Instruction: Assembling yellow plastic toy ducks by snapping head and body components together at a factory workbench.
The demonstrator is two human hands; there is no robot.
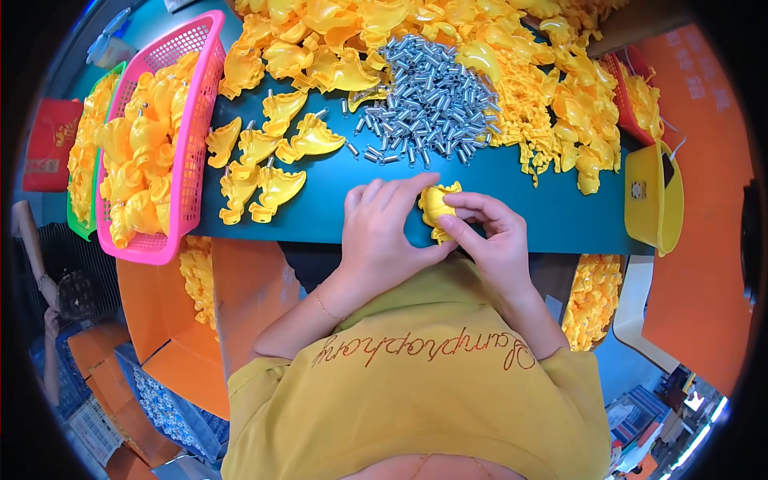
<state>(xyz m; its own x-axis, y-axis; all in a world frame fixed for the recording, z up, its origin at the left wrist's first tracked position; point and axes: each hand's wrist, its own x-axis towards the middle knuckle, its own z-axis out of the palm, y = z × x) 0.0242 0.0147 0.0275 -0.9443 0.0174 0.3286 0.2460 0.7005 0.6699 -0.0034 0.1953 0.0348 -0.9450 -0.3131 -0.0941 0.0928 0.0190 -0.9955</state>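
Over the near edge of the teal table [320, 220], my right hand [498, 244] pinches a small yellow plastic part [436, 208] between thumb and fingers. My left hand [380, 228] curls around the same part from the left, its index finger at the top and its thumb at the bottom. The part has a rounded, ridged shape. To the left lie several yellow half shells [276, 188], some with a small metal cylinder at the upper end. Beyond my hands is a heap of small silvery metal cylinders [436, 100].
Yellow shells [320, 32] are piled along the far side, with small yellow pieces [524, 104] at right. A pink basket [210, 104] of yellow parts stands left, beside a green basket [80, 220]. A yellow bin [644, 196] hangs at the right edge. Below are orange boxes [172, 340].
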